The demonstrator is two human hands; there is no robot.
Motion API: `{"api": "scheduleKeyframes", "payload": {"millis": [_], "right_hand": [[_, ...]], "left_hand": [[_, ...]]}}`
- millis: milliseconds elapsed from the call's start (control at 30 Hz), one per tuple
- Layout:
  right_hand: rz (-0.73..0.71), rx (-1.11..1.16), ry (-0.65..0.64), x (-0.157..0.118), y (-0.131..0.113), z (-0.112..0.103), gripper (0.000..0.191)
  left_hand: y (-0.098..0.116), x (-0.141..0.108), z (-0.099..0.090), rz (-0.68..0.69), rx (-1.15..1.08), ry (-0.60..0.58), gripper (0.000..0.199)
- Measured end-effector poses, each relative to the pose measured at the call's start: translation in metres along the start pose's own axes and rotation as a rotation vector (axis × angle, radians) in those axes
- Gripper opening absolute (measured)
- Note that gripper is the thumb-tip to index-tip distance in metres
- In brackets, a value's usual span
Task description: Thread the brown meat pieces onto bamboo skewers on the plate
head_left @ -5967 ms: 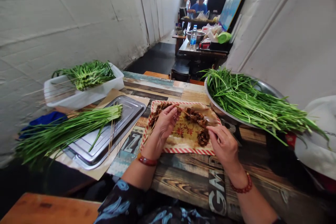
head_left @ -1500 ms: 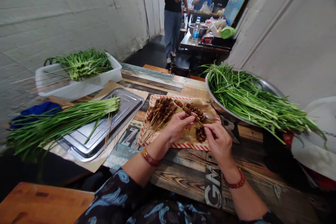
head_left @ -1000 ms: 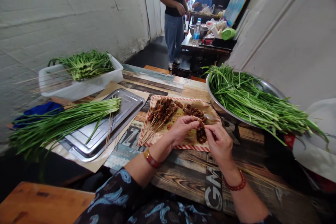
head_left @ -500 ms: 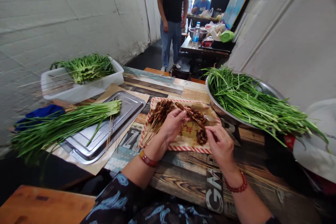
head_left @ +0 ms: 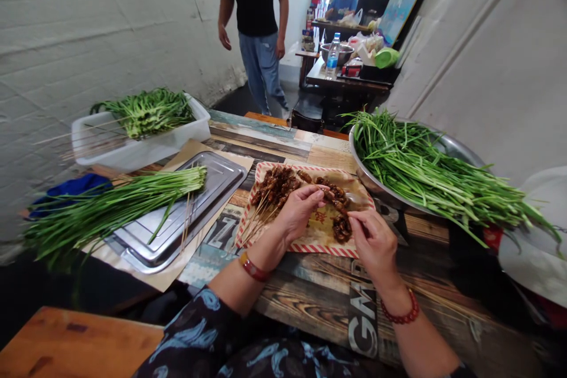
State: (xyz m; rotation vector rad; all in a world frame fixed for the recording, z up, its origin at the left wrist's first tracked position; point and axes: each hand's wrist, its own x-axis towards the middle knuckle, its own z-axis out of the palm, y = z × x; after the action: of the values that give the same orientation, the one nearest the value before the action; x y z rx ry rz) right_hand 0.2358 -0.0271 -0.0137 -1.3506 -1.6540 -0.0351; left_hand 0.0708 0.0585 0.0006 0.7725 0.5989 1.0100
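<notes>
From my end, the clearest change over the last half second is in the background: the person in a black top [head_left: 257,0] has shifted from upper centre towards the upper left of the frame. They remain beyond the desk [head_left: 305,301], so I judge they make no difference to the handling.

Closer in, the left hand [head_left: 297,212] has edged slightly towards the right hand [head_left: 376,242]. I read that as a small adjustment of grip. The left thumb and fingers are pinched on a thin skewer of dark, glossy food [head_left: 337,205], near centre frame above the striped lined tray [head_left: 310,248]. The right thumb and forefinger are nearly closed at its lower right end; I can't tell whether they grip the stick or the food.

A dark coiled portion [head_left: 342,229] sits just beside the right fingertips. The pile of loaded skewers [head_left: 275,186] lies at the tray's left, bare sticks pointing lower left. On the left of the frame, a bundle of green stalks [head_left: 146,192] rests across a metal lid [head_left: 221,170]; on the right, a steel bowl [head_left: 463,150] holds loose greens [head_left: 425,168].
</notes>
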Motion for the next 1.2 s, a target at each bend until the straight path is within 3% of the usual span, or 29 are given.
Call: {"api": "scheduleKeyframes", "payload": {"millis": [100, 333, 733, 1200], "right_hand": [[-0.002, -0.005, 0.013, 0.001, 0.000, -0.001, 0.011], [-0.007, -0.028, 0.014, 0.000, 0.002, -0.001, 0.011], [-0.008, -0.131, -0.051, -0.005, 0.005, -0.004, 0.016], [0.009, -0.086, -0.038, -0.004, 0.000, -0.001, 0.015]], "left_hand": [[0.006, 0.001, -0.004, 0.019, -0.039, -0.009, 0.043], [0.022, 0.009, -0.018, 0.157, -0.105, 0.114, 0.046], [0.019, 0.008, -0.017, 0.222, -0.042, 0.173, 0.035], [0.017, 0.007, -0.015, 0.204, -0.041, 0.118, 0.025]]}}
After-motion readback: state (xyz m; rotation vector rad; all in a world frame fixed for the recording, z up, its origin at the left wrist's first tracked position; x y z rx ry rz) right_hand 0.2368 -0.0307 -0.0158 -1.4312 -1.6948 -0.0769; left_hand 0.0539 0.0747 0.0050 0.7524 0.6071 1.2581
